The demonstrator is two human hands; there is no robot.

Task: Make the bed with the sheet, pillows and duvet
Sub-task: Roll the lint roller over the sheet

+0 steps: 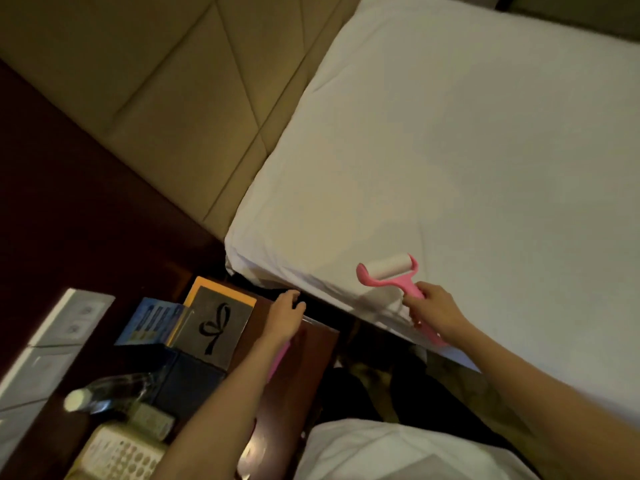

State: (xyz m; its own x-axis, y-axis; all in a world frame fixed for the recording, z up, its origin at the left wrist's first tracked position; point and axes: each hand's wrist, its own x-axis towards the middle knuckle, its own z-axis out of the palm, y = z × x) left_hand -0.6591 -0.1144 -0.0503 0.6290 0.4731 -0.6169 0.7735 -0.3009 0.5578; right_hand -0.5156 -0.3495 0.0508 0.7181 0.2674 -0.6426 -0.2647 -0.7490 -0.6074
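Brown wood panelling frames the left of the scene, where a white socket plate sits above a crowded bedside table. On the table are a telephone, a clear bottle with a white cap, a blue box and a grey card marked with a black bow. Behind them rises a padded beige headboard. The person's left hand rests at the table's far edge, beside the dark gap next to the bed. Its fingertips bend downward and a strip of something pink shows under the wrist — whether the hand holds anything cannot be told. Further right, the right hand has its fingers wrapped round the handle of a pink lint roller, whose white drum lies on the white sheet near the edge of the mattress. The sheet covers the mattress from the headboard across the right of the frame — lightly creased, with its folds gathered at the near corner. More white cloth, blurred, fills the bottom edge.
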